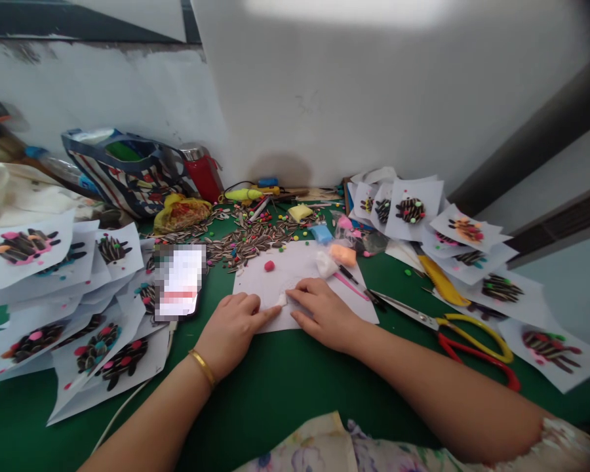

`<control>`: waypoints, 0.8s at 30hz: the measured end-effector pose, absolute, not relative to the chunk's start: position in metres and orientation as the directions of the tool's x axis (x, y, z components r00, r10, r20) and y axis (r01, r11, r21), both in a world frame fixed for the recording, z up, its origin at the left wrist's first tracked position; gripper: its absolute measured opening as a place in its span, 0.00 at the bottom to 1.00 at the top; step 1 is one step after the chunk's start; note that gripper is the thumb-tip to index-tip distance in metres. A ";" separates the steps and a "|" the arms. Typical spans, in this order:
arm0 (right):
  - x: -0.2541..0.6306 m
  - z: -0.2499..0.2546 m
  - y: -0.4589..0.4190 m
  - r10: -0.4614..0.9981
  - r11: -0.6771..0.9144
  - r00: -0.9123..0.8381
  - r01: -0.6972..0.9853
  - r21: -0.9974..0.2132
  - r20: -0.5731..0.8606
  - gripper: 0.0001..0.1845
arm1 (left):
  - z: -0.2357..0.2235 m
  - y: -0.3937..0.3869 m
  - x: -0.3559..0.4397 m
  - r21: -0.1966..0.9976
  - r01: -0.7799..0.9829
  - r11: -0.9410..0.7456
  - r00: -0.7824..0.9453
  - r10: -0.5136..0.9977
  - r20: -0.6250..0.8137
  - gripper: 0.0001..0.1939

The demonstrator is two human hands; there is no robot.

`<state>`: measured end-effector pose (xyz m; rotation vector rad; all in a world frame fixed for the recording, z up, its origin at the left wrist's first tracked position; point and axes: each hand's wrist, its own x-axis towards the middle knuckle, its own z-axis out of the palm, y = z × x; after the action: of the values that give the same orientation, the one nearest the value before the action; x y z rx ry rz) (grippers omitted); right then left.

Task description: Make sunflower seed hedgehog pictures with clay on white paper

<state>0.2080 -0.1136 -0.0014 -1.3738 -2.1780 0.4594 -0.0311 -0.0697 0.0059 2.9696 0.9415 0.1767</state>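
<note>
A white sheet of paper (255, 278) lies flat on the green table in front of me. On its near part sits a small white piece of what looks like modelling clay (282, 299), between the fingertips of both hands. My left hand (233, 324) reaches it with a stretched index finger, the other fingers partly bent. From the other side, my right hand (324, 314) rests on the paper, fingers and thumb apart, one fingertip touching or very near the white piece. A red clay ball (269, 266) lies farther up the sheet.
Sunflower seeds (248, 239) are heaped behind the sheet. Clay packs, an orange one (343, 255) among them, and pens lie right, beside large scissors (437, 321). Seed-decorated papers (113, 354) flank both sides. A phone (179, 282), bag (128, 170) and red bottle (204, 174) stand left.
</note>
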 end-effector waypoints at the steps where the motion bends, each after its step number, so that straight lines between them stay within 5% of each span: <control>1: 0.208 -0.001 -0.113 0.903 0.431 -0.350 0.725 -0.537 0.251 0.20 | 0.005 -0.069 -0.031 0.049 0.569 -0.821 0.814 0.571 0.102 0.26; 13: 0.208 -0.005 -0.114 0.886 0.463 -0.356 0.694 -0.551 0.297 0.20 | -0.005 -0.063 -0.030 0.270 0.652 -0.708 0.571 0.694 0.439 0.14; 19: 0.223 0.005 -0.108 0.843 0.506 -0.308 0.732 -0.456 0.441 0.16 | 0.005 -0.065 -0.020 0.566 0.628 -0.534 0.416 0.845 0.336 0.10; 24: 0.255 0.009 -0.090 0.906 0.124 -0.012 0.963 -0.238 0.422 0.17 | 0.020 -0.069 -0.008 0.756 0.553 -0.350 0.375 0.915 0.149 0.11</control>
<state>0.2555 -0.0896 0.0088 -1.8015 -1.9369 -0.1605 -0.0082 -0.0688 0.0204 2.0286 1.2604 0.7669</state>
